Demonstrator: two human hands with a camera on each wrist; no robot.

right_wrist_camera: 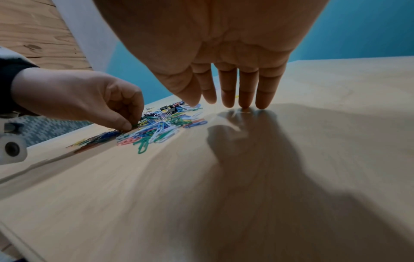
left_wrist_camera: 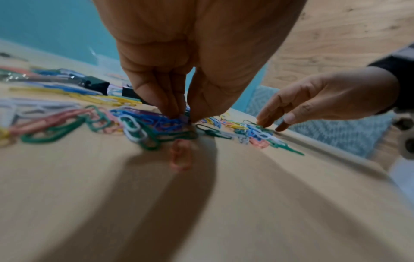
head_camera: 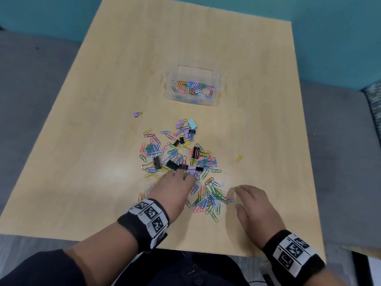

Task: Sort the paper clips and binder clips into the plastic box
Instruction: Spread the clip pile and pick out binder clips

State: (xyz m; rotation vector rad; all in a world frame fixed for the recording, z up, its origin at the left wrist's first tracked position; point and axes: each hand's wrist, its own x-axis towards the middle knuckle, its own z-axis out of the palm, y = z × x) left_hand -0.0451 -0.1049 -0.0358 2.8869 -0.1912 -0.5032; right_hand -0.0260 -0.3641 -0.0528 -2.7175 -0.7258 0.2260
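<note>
the left hand (left_wrist_camera: 179, 62) had its fingertips (left_wrist_camera: 163, 106) and thumb bunched together, pinching into a tangle of blue paper clips (left_wrist_camera: 165, 122) at the near edge of the pile; whether any clip was truly caught between them could not be told. the right hand (right_wrist_camera: 224, 53) was spread flat with straight, slightly parted fingers (right_wrist_camera: 244, 99), tips down at the table (head_camera: 103, 120) just right of the pile and holding nothing.

around the left hand lay the main heap, mixed paper clips with black binder clips (head_camera: 172, 164) and purple ones among them. a smaller bunch of paper clips (head_camera: 212, 198) sat between the two hands. one purple binder clip (head_camera: 137, 114) lay well apart to the left, and a yellow paper clip (head_camera: 239, 158) apart to the right. the clear plastic box (head_camera: 192, 100) stood beyond the heap, with paper clips already in it.

the paper clips looked light, thin and smooth, likely to hook into one another and slide on the wood, so a pinch across a loop or a scoop of several should have served. the binder clips seemed stiffer and heavier, best taken by the body or wire handles.
</note>
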